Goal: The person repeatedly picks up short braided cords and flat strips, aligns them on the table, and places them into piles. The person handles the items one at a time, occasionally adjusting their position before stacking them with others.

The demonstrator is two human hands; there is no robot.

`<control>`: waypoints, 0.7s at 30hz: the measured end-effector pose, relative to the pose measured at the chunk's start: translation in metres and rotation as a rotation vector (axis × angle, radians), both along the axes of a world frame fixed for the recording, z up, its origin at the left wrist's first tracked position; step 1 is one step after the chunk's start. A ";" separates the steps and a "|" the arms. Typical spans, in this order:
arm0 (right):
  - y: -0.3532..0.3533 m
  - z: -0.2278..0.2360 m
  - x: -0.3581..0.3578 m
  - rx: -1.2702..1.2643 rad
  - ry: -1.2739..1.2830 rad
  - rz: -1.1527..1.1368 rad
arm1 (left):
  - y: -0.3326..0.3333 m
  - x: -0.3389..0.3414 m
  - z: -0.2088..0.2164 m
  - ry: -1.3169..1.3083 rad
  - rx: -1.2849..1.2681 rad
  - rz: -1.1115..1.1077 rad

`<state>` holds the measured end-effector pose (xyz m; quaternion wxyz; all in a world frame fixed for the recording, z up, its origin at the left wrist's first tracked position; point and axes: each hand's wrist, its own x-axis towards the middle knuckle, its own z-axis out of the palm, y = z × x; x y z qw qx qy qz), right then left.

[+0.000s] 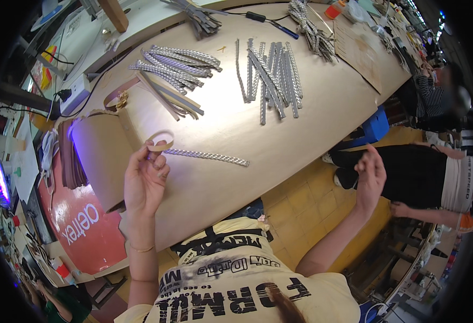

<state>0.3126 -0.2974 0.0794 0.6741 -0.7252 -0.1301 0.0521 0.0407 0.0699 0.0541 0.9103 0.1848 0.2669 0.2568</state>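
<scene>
My left hand is raised over the near left part of the table, its fingers pinched on a silver braided strap. The strap stretches right from the fingertips, its free end over the brown-covered table. A narrow tan strip curls in a loop at the same fingertips. Out past the table's near edge, my right hand is held up, index finger extended and the others partly bent. No object shows in it. Farther back lie one bundle of silver braided straps and another pile of silver straps.
Tan and grey strips lie beside the left bundle. A brown paper-covered block and a red board are at left. Grey strips lie at the back. A person in dark trousers stands at right near a blue bin.
</scene>
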 end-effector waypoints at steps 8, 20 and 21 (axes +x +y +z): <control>0.090 -0.072 0.131 -0.481 0.043 0.127 | -0.017 0.003 -0.002 0.156 0.168 -0.070; 0.144 -0.092 0.179 -0.836 0.070 -0.091 | -0.016 0.004 -0.002 0.253 0.293 -0.075; 0.142 -0.093 0.180 -0.874 0.102 -0.101 | -0.016 0.006 -0.002 0.254 0.307 -0.088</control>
